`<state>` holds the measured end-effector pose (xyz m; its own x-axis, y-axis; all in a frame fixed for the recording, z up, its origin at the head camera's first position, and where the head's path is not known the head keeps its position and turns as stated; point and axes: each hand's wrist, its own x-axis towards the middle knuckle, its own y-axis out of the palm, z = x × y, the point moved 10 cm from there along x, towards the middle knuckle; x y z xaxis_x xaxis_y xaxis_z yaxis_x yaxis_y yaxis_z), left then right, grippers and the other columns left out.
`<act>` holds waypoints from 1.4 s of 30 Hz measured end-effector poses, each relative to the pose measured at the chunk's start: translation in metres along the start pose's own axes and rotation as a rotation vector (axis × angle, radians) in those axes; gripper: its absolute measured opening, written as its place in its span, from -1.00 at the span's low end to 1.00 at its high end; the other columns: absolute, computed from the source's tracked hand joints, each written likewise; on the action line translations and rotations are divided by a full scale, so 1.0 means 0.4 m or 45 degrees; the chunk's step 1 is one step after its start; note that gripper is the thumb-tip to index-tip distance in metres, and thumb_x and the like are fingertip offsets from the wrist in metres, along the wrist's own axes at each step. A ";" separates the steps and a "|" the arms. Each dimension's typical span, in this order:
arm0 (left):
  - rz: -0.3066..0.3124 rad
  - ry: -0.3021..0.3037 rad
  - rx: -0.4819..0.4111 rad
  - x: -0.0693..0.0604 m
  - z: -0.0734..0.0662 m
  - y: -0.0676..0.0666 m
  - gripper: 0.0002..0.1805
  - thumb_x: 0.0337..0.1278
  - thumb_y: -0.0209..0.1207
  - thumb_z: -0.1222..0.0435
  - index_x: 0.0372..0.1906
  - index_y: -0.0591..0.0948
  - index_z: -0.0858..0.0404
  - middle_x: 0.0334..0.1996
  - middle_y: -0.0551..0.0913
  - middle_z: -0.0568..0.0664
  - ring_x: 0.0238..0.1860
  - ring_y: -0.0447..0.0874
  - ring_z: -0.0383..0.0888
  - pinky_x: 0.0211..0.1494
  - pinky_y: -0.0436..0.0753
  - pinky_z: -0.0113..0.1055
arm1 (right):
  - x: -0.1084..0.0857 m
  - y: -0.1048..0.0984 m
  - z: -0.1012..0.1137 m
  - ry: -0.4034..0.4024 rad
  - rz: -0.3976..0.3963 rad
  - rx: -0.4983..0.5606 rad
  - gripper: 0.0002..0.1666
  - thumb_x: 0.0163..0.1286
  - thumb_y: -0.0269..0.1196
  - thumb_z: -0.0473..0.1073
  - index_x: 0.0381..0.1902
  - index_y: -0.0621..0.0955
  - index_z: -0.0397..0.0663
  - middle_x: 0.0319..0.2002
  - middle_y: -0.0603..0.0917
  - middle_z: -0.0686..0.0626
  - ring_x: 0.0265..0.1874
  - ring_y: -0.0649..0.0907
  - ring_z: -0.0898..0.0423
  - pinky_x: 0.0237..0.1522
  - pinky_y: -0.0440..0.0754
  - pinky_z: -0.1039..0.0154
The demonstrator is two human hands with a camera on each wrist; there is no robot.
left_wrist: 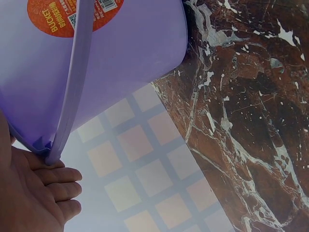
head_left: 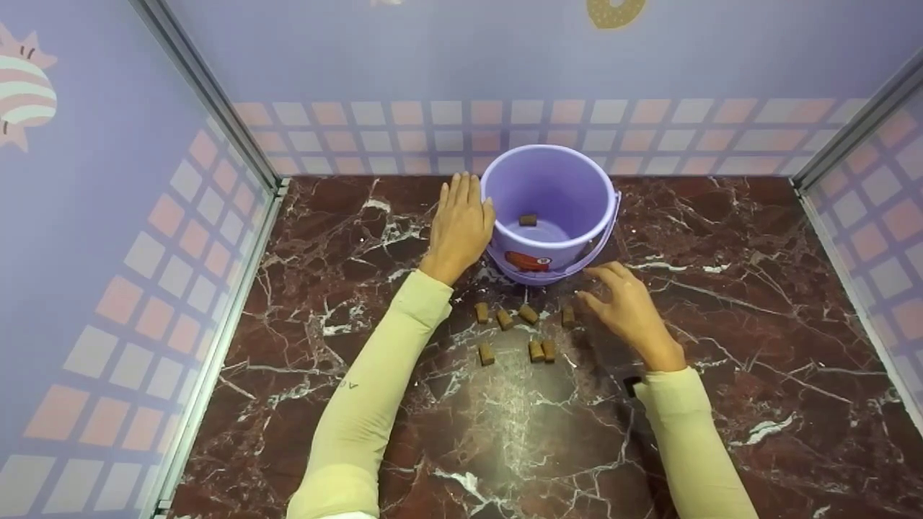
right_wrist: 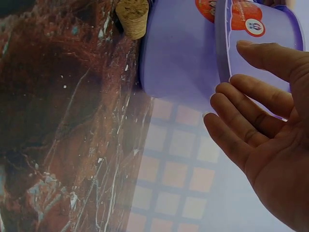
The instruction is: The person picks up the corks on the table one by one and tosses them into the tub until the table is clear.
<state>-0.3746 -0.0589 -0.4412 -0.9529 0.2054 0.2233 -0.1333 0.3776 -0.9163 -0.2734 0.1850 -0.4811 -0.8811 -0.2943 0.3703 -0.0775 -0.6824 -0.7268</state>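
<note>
Marbled surface (head_left: 735, 447) holds seven corks (head_left: 482, 313) at six o'clock of a purple bucket (head_left: 548, 180); loading seems begun. Left hand (head_left: 460, 227), fingers straight, touches its nine o'clock; right hand (head_left: 629, 310), part-spread, empty, should pinch one next.

Lavender wall (head_left: 433, 50) spans upper frame, pink-and-white checks (head_left: 407, 113) below; grey metal strip (head_left: 202, 83) upper left; veined dark-red marble surface (head_left: 728, 432) beneath, glare (head_left: 513, 418) lower centre.

Bucket (head_left: 570, 254) is showing purple with red label (head_left: 520, 261), corks (head_left: 528, 314) brown, table (head_left: 728, 440) dark maroon with white veining, wall (head_left: 433, 58) is showing lavender with pink-and-white squares, sleeves (head_left: 368, 404) pale yellow.
</note>
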 end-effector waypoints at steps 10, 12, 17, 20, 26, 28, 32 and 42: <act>0.001 -0.006 -0.004 0.001 0.002 0.000 -0.32 0.73 -0.32 0.10 0.62 0.19 0.51 0.62 0.17 0.34 0.68 -0.02 0.17 0.70 -0.29 -0.10 | -0.004 0.025 -0.007 -0.023 0.030 -0.001 -0.54 0.22 0.53 -0.41 0.07 0.69 -0.47 -0.05 0.70 -0.31 -0.26 0.69 -0.25 -0.06 0.72 -0.17; 0.004 -0.009 -0.007 0.000 0.002 0.000 -0.32 0.73 -0.32 0.10 0.62 0.19 0.50 0.62 0.18 0.34 0.68 -0.03 0.17 0.70 -0.31 -0.11 | -0.005 0.029 -0.007 -0.026 0.040 -0.002 -0.54 0.23 0.53 -0.40 0.07 0.69 -0.48 -0.05 0.69 -0.32 -0.23 0.69 -0.26 -0.02 0.71 -0.18; 0.008 -0.013 -0.004 0.000 0.003 0.000 -0.32 0.74 -0.33 0.10 0.62 0.19 0.50 0.62 0.17 0.34 0.69 -0.03 0.16 0.70 -0.32 -0.11 | -0.008 0.040 -0.009 -0.018 0.068 0.005 -0.53 0.22 0.53 -0.40 0.07 0.69 -0.47 -0.02 0.69 -0.33 -0.10 0.70 -0.32 0.11 0.68 -0.21; 0.005 -0.012 0.000 0.000 0.003 0.001 -0.32 0.74 -0.32 0.09 0.62 0.19 0.50 0.63 0.17 0.33 0.68 -0.02 0.17 0.71 -0.29 -0.10 | -0.010 0.049 -0.011 -0.016 0.090 0.001 -0.53 0.21 0.54 -0.40 0.07 0.69 -0.45 -0.02 0.69 -0.34 -0.06 0.70 -0.31 0.15 0.68 -0.21; 0.005 -0.003 0.011 -0.003 0.002 0.003 -0.33 0.73 -0.32 0.11 0.61 0.20 0.51 0.62 0.18 0.34 0.68 -0.02 0.17 0.72 -0.25 -0.08 | -0.017 0.063 -0.012 -0.018 0.117 -0.004 -0.53 0.21 0.55 -0.37 0.06 0.70 -0.45 -0.04 0.70 -0.33 -0.07 0.70 -0.28 0.11 0.68 -0.23; 0.005 0.000 0.017 -0.003 0.002 0.003 -0.33 0.73 -0.32 0.11 0.61 0.19 0.52 0.62 0.18 0.35 0.68 -0.02 0.18 0.72 -0.26 -0.08 | -0.017 0.067 -0.010 -0.025 0.123 0.003 -0.53 0.22 0.55 -0.36 0.06 0.70 -0.46 -0.03 0.70 -0.34 -0.05 0.70 -0.30 0.13 0.67 -0.24; 0.010 0.003 0.034 -0.001 0.000 0.002 -0.32 0.73 -0.33 0.11 0.62 0.18 0.52 0.62 0.16 0.35 0.68 -0.02 0.18 0.73 -0.17 -0.03 | -0.018 0.074 -0.010 -0.041 0.134 0.017 -0.53 0.21 0.56 -0.36 0.05 0.70 -0.45 -0.01 0.71 -0.34 0.01 0.69 -0.30 0.20 0.64 -0.23; 0.001 0.000 0.011 -0.001 0.002 0.001 -0.33 0.73 -0.31 0.10 0.62 0.19 0.51 0.62 0.17 0.34 0.68 -0.03 0.17 0.71 -0.27 -0.08 | -0.022 0.092 -0.013 -0.037 0.194 0.022 -0.48 0.19 0.58 -0.33 0.08 0.69 -0.44 0.04 0.70 -0.35 0.08 0.67 -0.32 0.28 0.60 -0.24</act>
<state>-0.3745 -0.0594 -0.4420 -0.9529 0.2056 0.2228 -0.1351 0.3700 -0.9192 -0.2709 0.1659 -0.5142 -0.8681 -0.4144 0.2734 0.0643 -0.6399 -0.7658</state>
